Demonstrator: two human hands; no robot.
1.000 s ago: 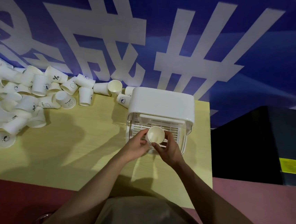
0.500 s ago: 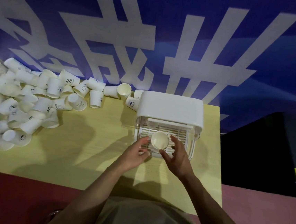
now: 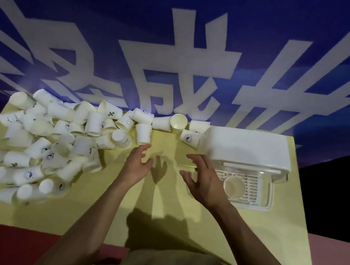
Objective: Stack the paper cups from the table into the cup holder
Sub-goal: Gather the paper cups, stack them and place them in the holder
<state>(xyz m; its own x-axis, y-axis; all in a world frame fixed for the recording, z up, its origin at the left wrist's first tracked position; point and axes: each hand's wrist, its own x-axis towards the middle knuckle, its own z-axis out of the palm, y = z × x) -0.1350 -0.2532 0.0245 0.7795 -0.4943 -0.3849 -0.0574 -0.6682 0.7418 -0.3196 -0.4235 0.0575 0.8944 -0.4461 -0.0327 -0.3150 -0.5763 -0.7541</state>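
**A:** Where were you in the job at that point?

**B:** Between cups. One paper cup (image 3: 234, 186) stood upright, mouth up, on the grille of the cup holder (image 3: 247, 148) at the right end of the counter (image 3: 161, 223). Neither of your hands was carrying anything.

**A:** And the grip on each side?

**B:** Your left hand (image 3: 137, 166) hovered over the bare counter with its fingers spread apart, fingertips just short of an upside-down cup (image 3: 143, 133) at the edge of the pile. Your right hand (image 3: 202, 178) was likewise spread and empty, beside the holder's tray but apart from the cup in it.

**A:** So what did the next move call for?

**B:** A fresh pick, I'd judge. The loose cups (image 3: 47, 141) lay in a heap across the left half of the counter, many on their sides and overlapping. You needed to single one out, turn it mouth up, and nest it squarely into the cup already in the holder. The near upside-down cup looked the easiest reach for your left hand.
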